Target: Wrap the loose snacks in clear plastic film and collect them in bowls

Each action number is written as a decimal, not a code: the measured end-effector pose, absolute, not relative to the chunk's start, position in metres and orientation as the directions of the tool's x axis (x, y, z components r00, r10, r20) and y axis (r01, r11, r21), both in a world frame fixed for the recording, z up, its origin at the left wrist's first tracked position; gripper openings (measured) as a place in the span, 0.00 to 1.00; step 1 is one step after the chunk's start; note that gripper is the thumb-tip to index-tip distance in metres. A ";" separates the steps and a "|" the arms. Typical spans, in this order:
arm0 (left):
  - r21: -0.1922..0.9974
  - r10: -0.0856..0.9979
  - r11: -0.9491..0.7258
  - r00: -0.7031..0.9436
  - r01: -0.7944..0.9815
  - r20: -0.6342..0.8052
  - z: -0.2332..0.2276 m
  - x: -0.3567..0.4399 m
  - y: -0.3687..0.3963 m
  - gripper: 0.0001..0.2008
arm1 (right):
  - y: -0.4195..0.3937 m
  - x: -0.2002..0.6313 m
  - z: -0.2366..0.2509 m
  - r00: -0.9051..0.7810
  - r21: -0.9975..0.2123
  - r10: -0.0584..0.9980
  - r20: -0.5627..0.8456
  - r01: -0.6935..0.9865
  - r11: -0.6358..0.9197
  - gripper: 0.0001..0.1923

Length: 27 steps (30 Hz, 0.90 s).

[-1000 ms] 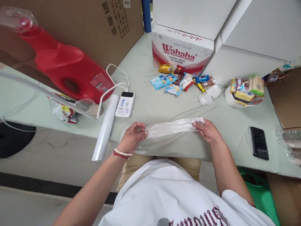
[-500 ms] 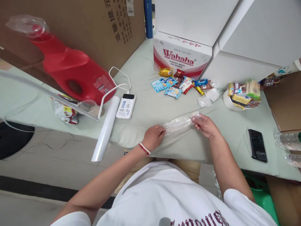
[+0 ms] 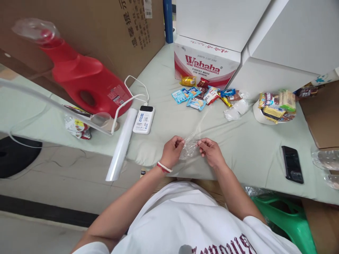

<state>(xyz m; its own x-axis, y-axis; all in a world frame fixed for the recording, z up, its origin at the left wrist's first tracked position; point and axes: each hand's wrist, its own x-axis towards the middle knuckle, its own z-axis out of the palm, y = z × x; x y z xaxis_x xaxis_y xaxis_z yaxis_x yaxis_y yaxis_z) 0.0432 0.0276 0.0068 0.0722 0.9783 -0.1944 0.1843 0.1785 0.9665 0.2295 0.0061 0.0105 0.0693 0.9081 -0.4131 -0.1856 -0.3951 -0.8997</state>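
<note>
Clear plastic film [image 3: 190,148], thin and crumpled, hangs between my two hands just above the table's front part. My left hand [image 3: 172,150], with a red and white bracelet at the wrist, pinches its left end. At the other end my right hand [image 3: 210,151] grips the film between thumb and fingers. Beyond the hands lie several small wrapped snacks [image 3: 196,103] and a crumpled clear wrapper [image 3: 236,110]. To the left, a roll of clear film [image 3: 122,144] sticks out over the table's edge.
A white power bank [image 3: 143,120] with a cable lies left of my hands, near a red jug [image 3: 87,79]. At the right are a white bowl [image 3: 261,115] of snacks and a black phone [image 3: 292,164]. A Wahaha box [image 3: 206,65] stands at the back; a green stool [image 3: 288,215] is below.
My right hand has come left and slightly down toward my left hand. The film between them, stretched long before, is now short and bunched. Both hands keep their hold.
</note>
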 end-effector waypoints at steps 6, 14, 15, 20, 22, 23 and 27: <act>0.933 0.930 0.358 0.098 -0.034 -0.354 0.001 0.004 0.039 0.19 | -0.002 0.262 0.019 -0.022 -0.840 0.865 -0.502 -0.228 -0.493 0.26; 0.932 0.998 -0.063 0.041 0.357 0.052 0.016 0.003 0.023 0.10 | -0.011 0.263 0.020 0.007 -0.814 0.843 -0.538 -0.263 -0.518 0.26; 0.894 0.984 -0.168 0.120 0.415 0.129 0.017 0.007 0.018 0.09 | -0.011 0.262 0.021 0.006 -0.815 0.844 -0.537 -0.264 -0.516 0.25; 0.671 0.943 -0.326 0.275 0.666 0.185 0.005 0.042 0.009 0.16 | -0.013 0.259 0.024 -0.011 -0.827 0.852 -0.524 -0.231 -0.512 0.24; 0.621 0.949 -0.310 0.273 0.720 0.158 -0.001 0.056 0.014 0.18 | -0.015 0.259 0.024 -0.028 -0.830 0.855 -0.518 -0.227 -0.510 0.24; 0.613 0.950 -0.305 0.280 0.729 0.140 -0.004 0.063 0.017 0.17 | -0.016 0.259 0.023 -0.034 -0.831 0.857 -0.514 -0.229 -0.508 0.23; 0.709 0.967 -0.222 0.244 0.669 0.074 -0.008 0.075 0.034 0.06 | -0.020 0.265 0.023 -0.021 -0.835 0.862 -0.506 -0.237 -0.496 0.22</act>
